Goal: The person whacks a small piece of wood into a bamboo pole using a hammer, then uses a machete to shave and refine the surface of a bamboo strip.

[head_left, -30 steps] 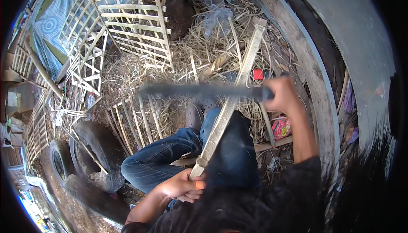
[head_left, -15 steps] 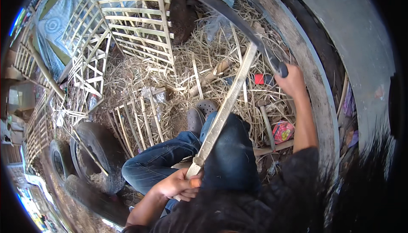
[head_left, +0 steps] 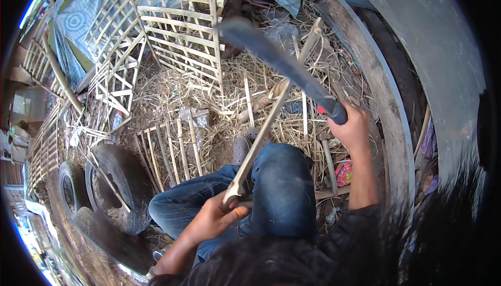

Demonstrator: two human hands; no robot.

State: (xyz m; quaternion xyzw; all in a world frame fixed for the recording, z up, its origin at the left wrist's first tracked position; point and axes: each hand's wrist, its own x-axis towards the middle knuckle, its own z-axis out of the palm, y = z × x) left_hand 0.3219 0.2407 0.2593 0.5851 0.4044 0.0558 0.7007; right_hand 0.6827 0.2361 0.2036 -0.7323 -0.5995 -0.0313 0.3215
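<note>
My left hand is closed round the lower end of a long bamboo strip, close to my left knee. The strip slants up and away to the right between my legs, with a knotty node just above my fingers. In my right hand is the dark handle of a machete. Its broad dark blade points up and to the left and crosses in front of the strip's upper part. Whether blade and strip touch I cannot tell. The blade's tip is smeared by motion.
Bamboo lattice panels stand at the far left. Old tyres lie left of my knees. Bamboo shavings cover the ground ahead. A hammer lies right of my knee, near a red package. A plank edge curves along the right.
The machete has swung left and nearer, its blade now crossing the strip lower down. The bamboo strip has turned to show a narrower side. My right hand has come slightly lower.
</note>
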